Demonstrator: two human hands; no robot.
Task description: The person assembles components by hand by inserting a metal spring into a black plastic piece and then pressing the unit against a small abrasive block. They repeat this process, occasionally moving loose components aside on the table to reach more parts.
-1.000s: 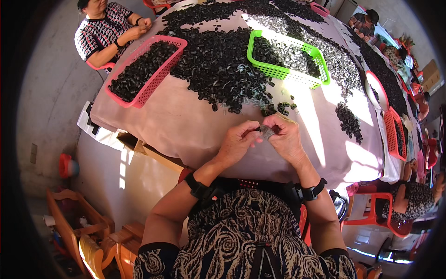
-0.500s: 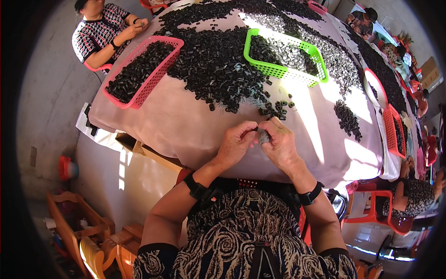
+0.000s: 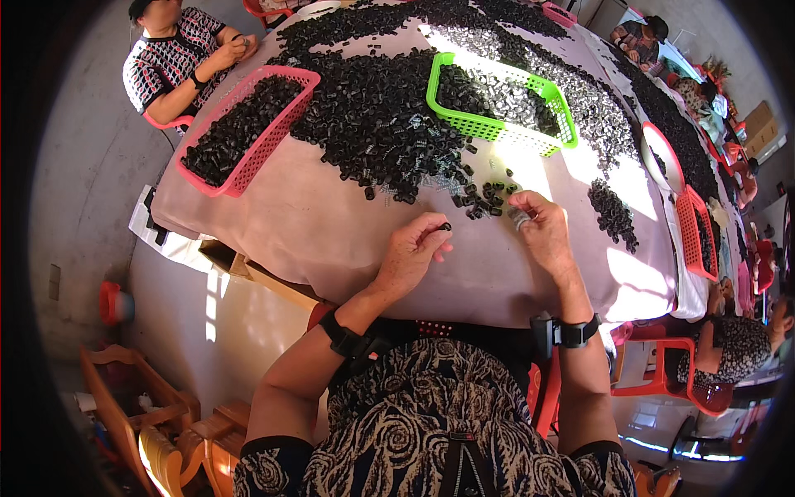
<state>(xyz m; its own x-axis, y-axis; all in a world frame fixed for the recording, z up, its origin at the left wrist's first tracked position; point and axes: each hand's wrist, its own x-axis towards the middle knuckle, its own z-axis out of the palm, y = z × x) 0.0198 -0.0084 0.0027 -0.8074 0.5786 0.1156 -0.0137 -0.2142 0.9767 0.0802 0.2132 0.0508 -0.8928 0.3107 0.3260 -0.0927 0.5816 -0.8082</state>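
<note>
One small black cap (image 3: 445, 226) we pinch in left hand (image 3: 411, 255) fingers; light, stiff, gripped by its rim; right hand (image 3: 542, 232) fingers curl over something unclear

Hands are coming apart now. A second ago both were pinched together over one small part near the big black pile (image 3: 373, 124); now the left hand (image 3: 411, 253) is holding a little black piece (image 3: 445, 226) alone, and the right hand (image 3: 542, 232) is sliding off toward the pile's scattered edge.
</note>
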